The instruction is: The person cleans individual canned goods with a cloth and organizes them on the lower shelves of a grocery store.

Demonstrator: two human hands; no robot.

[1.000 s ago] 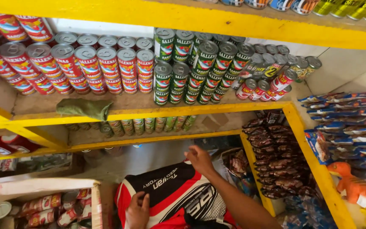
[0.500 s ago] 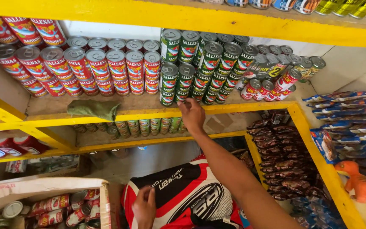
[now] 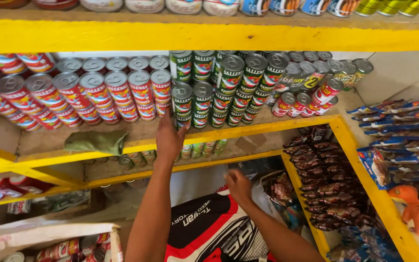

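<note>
My left hand (image 3: 169, 139) reaches up to the middle yellow shelf (image 3: 277, 125) and closes around a green can (image 3: 183, 121) at the foot of the stacked green cans (image 3: 229, 92). Rows of red cans (image 3: 98, 94) lie to the left of that hand. My right hand (image 3: 238, 187) hangs lower, over a red, white and black bag (image 3: 209, 228). Its fingers curl downward and I cannot see whether they hold anything.
A green cloth (image 3: 95, 141) lies on the shelf to the left. Dark snack packets (image 3: 326, 189) hang on the right, beside blue packets (image 3: 403, 131) and an orange toy (image 3: 418, 213). A box of small cans (image 3: 69, 248) sits at bottom left. More green cans (image 3: 204, 148) stand on the shelf below.
My right hand has come down from the green cans to above the bag. My left hand has risen from the bag to the green cans.
</note>
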